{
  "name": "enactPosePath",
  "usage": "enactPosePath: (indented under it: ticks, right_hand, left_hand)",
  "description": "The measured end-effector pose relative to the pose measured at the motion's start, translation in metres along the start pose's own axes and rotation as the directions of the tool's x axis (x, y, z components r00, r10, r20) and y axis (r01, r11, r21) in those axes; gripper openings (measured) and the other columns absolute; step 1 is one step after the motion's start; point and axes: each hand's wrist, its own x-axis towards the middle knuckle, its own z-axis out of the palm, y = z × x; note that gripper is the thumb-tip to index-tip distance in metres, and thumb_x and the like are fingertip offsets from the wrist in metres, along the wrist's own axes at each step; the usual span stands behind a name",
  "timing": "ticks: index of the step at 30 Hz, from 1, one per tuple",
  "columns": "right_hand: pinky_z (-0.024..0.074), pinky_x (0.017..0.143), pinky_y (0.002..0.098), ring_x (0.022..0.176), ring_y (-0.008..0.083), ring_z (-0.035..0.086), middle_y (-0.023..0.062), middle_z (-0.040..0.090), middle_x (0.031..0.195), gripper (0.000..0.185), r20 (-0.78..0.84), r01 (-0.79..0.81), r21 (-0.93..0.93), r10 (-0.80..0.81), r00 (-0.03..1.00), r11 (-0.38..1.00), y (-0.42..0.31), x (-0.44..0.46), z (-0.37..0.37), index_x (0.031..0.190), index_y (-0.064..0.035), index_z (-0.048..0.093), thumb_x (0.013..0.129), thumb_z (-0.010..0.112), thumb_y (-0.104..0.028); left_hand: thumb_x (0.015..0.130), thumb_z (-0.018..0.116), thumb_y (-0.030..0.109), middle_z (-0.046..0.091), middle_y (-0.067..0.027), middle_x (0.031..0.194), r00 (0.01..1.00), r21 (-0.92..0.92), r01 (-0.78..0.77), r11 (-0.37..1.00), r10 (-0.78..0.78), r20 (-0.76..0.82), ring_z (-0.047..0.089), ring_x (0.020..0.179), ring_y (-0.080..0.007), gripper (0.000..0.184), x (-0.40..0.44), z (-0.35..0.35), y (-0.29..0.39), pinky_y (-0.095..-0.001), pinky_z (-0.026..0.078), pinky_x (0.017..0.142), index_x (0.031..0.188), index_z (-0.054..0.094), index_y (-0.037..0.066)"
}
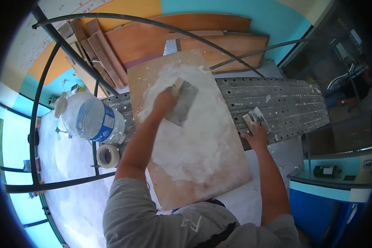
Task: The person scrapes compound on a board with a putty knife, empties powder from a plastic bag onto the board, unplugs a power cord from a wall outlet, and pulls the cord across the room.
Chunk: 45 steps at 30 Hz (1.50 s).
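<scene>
White paste (pixel 186 151) coats a board (pixel 231 173) under the left hand (pixel 165 101), which I see curled round a wide trowel (pixel 186 103). Right hand's (pixel 258 137) closed on a smaller scraper (pixel 254 117) over some holey metal plank (pixel 289 103). Big bottle (pixel 87 120) sits left of the left hand.

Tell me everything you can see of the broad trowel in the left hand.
The broad trowel has a flat, roughly rectangular grey blade that looks like metal, with pale smears. A paler part, perhaps the handle, shows beside the left hand, which grips the trowel. The blade sits over the white paste on the board, nearly parallel to it and slanting from upper right to lower left in the picture. How much touches the paste is unclear.
</scene>
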Motion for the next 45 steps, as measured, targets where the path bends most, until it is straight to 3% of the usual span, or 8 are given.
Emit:
enactPosePath:
  ticks: [4, 12, 19, 25, 31, 36, 41, 45]
  right_hand:
    - [0.033, 0.1, 0.0527, 0.132, 0.037, 0.029, 0.0246, 0.031, 0.14, 0.078, 0.009, -0.009, 0.005, 0.009, 1.0, 1.0, -0.002, 0.001, -0.001, 0.126, -0.0097, 0.048, 0.062, 0.08, -0.043]
    - [0.0413, 0.093, 0.0457, 0.114, 0.039, 0.046, 0.0232, 0.048, 0.121, 0.06, -0.001, 0.067, -0.082, -0.067, 0.998, 0.994, 0.009, 0.002, -0.02, 0.119, -0.0068, 0.054, 0.072, 0.074, -0.038]
    - [0.0443, 0.087, 0.0432, 0.102, 0.0352, 0.055, 0.0234, 0.055, 0.107, 0.055, -0.197, -0.09, -0.057, 0.077, 0.977, 0.994, 0.026, -0.015, -0.046, 0.108, 0.0025, 0.056, 0.077, 0.068, -0.041]
    - [0.0474, 0.069, 0.0413, 0.076, 0.036, 0.06, 0.0196, 0.062, 0.081, 0.046, 0.398, -0.339, 0.53, 0.125, 0.909, 0.777, 0.056, -0.139, 0.044, 0.094, 0.0014, 0.058, 0.081, 0.063, -0.042]
    - [0.0418, 0.062, 0.0444, 0.068, 0.0376, 0.056, 0.0227, 0.057, 0.072, 0.042, 0.291, -0.207, 0.447, 0.078, 0.953, 0.87, 0.033, -0.145, 0.027, 0.074, 0.001, 0.05, 0.086, 0.055, -0.039]
    - [0.0417, 0.061, 0.0444, 0.067, 0.0382, 0.055, 0.0221, 0.057, 0.071, 0.044, 0.279, -0.208, 0.365, 0.106, 0.954, 0.908, 0.029, -0.146, 0.028, 0.073, 0.0011, 0.05, 0.086, 0.055, -0.04]
    - [0.0418, 0.06, 0.0427, 0.064, 0.0357, 0.054, 0.0209, 0.055, 0.068, 0.043, 0.266, -0.232, 0.383, 0.133, 0.955, 0.894, 0.027, -0.144, 0.028, 0.073, 0.0009, 0.05, 0.086, 0.055, -0.04]
    - [0.0416, 0.059, 0.0417, 0.061, 0.034, 0.052, 0.0198, 0.054, 0.066, 0.043, 0.274, -0.243, 0.396, 0.138, 0.952, 0.886, 0.022, -0.149, 0.021, 0.072, 0.0006, 0.051, 0.085, 0.055, -0.04]
  left_hand:
    - [0.081, 0.057, 0.027, 0.063, -0.0253, 0.096, 0.827, -0.256, 0.563, 0.786, -0.534, 0.178, 0.061, 0.092, -0.0411, 0.038, 0.066, -0.021, -0.081, -0.0475, 0.048, 0.079, 0.103, 0.056, -0.004]
    - [0.082, 0.056, 0.03, 0.062, -0.0257, 0.101, 0.917, -0.192, 0.177, 0.965, -0.091, 0.387, 0.059, 0.097, -0.0394, 0.04, 0.001, -0.012, 0.098, -0.0456, 0.047, 0.084, 0.107, 0.057, -0.001]
    - [0.081, 0.058, 0.031, 0.064, -0.0232, 0.096, 0.901, -0.17, 0.402, 0.9, -0.355, 0.249, 0.062, 0.092, -0.0379, 0.04, 0.057, 0.004, -0.029, -0.0446, 0.049, 0.079, 0.106, 0.058, 0.0]
    - [0.082, 0.057, 0.033, 0.062, -0.0232, 0.103, 0.958, -0.13, 0.151, 0.98, -0.113, 0.263, 0.06, 0.098, -0.0373, 0.041, 0.018, -0.004, 0.068, -0.0459, 0.047, 0.084, 0.109, 0.057, 0.002]
    - [0.083, 0.055, 0.027, 0.065, -0.0209, 0.095, 0.918, -0.088, 0.307, 0.948, -0.271, 0.289, 0.063, 0.089, -0.0354, 0.033, 0.088, 0.021, -0.014, -0.045, 0.05, 0.075, 0.103, 0.06, 0.002]
    - [0.083, 0.057, 0.038, 0.057, -0.0261, 0.116, 0.875, -0.151, -0.003, 0.989, 0.076, 0.478, 0.055, 0.108, -0.038, 0.058, -0.004, -0.004, 0.126, -0.0445, 0.041, 0.095, 0.127, 0.048, 0.001]
    - [0.082, 0.055, 0.029, 0.065, -0.0221, 0.09, 0.916, -0.266, 0.401, 0.877, -0.377, 0.137, 0.065, 0.084, -0.0323, 0.031, 0.108, 0.01, -0.029, -0.0438, 0.05, 0.07, 0.085, 0.065, 0.0]
    - [0.08, 0.054, 0.025, 0.065, -0.022, 0.09, 0.958, -0.03, 0.208, 0.978, -0.197, 0.207, 0.064, 0.087, -0.0342, 0.03, 0.132, 0.073, -0.055, -0.0441, 0.05, 0.074, 0.089, 0.065, -0.001]
